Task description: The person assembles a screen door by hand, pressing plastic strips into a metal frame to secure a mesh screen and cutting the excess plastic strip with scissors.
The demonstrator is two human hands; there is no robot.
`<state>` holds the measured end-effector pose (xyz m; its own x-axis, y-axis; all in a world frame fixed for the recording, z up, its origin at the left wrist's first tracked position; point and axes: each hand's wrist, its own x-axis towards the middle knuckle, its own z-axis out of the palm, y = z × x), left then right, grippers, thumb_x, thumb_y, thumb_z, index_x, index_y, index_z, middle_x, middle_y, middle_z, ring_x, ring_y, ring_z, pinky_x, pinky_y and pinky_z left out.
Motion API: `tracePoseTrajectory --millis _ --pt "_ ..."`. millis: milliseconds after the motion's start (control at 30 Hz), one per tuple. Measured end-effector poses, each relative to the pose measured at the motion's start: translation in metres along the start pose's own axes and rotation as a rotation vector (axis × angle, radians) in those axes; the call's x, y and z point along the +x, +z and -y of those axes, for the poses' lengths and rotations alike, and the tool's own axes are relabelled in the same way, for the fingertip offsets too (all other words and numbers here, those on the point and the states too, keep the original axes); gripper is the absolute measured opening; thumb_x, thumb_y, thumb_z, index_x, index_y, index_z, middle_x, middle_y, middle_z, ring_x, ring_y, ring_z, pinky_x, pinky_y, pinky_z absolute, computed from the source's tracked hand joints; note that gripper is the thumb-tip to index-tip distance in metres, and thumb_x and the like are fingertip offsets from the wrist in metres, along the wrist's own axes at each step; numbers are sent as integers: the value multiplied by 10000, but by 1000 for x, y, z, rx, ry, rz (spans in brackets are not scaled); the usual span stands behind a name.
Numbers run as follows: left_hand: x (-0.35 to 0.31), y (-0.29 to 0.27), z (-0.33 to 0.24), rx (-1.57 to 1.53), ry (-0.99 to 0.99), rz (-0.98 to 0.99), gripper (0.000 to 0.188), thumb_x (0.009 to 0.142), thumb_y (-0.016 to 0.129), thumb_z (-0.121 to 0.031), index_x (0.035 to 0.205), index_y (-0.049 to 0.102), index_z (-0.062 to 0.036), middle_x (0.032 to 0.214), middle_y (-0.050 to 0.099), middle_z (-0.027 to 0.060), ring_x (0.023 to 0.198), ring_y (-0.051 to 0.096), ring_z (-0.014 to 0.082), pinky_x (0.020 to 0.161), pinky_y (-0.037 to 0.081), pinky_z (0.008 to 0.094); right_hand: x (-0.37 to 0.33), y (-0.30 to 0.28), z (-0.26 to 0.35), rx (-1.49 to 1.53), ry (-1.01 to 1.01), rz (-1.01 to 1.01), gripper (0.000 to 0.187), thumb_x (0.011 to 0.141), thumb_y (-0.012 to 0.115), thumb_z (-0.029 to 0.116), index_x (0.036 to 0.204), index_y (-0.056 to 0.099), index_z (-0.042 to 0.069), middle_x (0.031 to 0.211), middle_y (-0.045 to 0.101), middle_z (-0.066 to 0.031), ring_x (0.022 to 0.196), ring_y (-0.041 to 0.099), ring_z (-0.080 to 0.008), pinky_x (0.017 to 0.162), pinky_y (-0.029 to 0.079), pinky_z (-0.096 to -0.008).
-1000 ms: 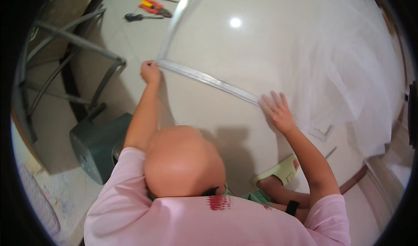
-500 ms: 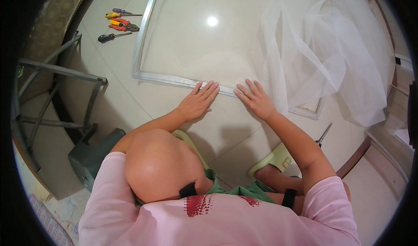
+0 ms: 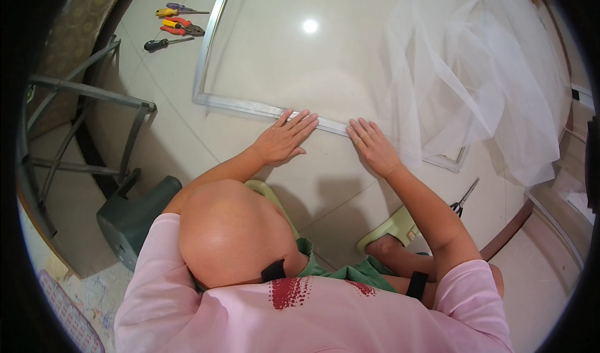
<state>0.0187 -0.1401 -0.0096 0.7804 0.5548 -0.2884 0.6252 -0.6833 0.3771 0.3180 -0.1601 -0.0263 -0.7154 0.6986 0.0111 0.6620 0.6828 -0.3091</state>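
A silver metal frame (image 3: pixel 240 106) lies flat on the tiled floor in front of me. Sheer white mesh (image 3: pixel 475 78) covers part of it and bunches in loose folds over its right side. My left hand (image 3: pixel 286 135) rests with fingers stretched out on the frame's near bar, left of its middle. Farther right on the same bar, my right hand (image 3: pixel 373 148) lies flat, its fingertips touching the metal and mesh. Neither hand grips anything. The frame's near right corner (image 3: pixel 458 164) shows past the mesh's edge.
Screwdrivers (image 3: pixel 169 43) and red-handled pliers (image 3: pixel 183 26) lie left of the frame. Black-handled scissors (image 3: pixel 464 200) are on the floor beside my right forearm. At the left stand a grey metal rack (image 3: pixel 94 90) and a dark green plastic stool (image 3: pixel 137 218).
My right hand has shifted slightly right along the near bar, widening the gap between my hands. My left hand stays at about the same place on the bar.
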Motion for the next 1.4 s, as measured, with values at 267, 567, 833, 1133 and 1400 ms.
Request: tracePoseTrajectory --millis 267,567,833,1133,1400 --pt "0 -1 4 -79 27 -15 749 903 505 -394 1464 165 -34 1531 179 105 1426 116 268 1146 98 470 5 0 22 -83 86 21 558 789 504 15 1342 429 16 1439 353 -151 1299 359 -348 1071 302 -481" --pt "-20 8 22 -212 -116 -369 482 870 558 -214 1281 421 -2 1396 382 134 1313 322 296 1104 200 461 86 11 56 330 489 -47 151 761 638 47 836 508 26 872 487 -142 844 501 -330 701 440 -423" --pt "-108 -4 136 -584 -1573 -1376 439 691 783 -184 1020 546 -14 982 577 104 929 546 224 807 456 349 94 15 56 325 592 -32 207 720 696 77 780 501 43 799 494 -116 776 517 -303 655 435 -408" --pt "-122 11 168 -1280 -1505 -1486 99 796 695 -24 838 630 37 726 617 57 594 552 126 552 466 230 101 4 53 446 636 23 232 704 724 113 724 503 48 721 522 -105 698 530 -306 617 429 -411" --pt "-123 11 167 -1297 -1513 -1503 87 805 682 -11 833 639 59 704 616 73 539 528 119 500 441 219 99 9 55 417 642 -22 235 726 717 126 724 496 46 732 521 -107 704 521 -305 615 424 -407"
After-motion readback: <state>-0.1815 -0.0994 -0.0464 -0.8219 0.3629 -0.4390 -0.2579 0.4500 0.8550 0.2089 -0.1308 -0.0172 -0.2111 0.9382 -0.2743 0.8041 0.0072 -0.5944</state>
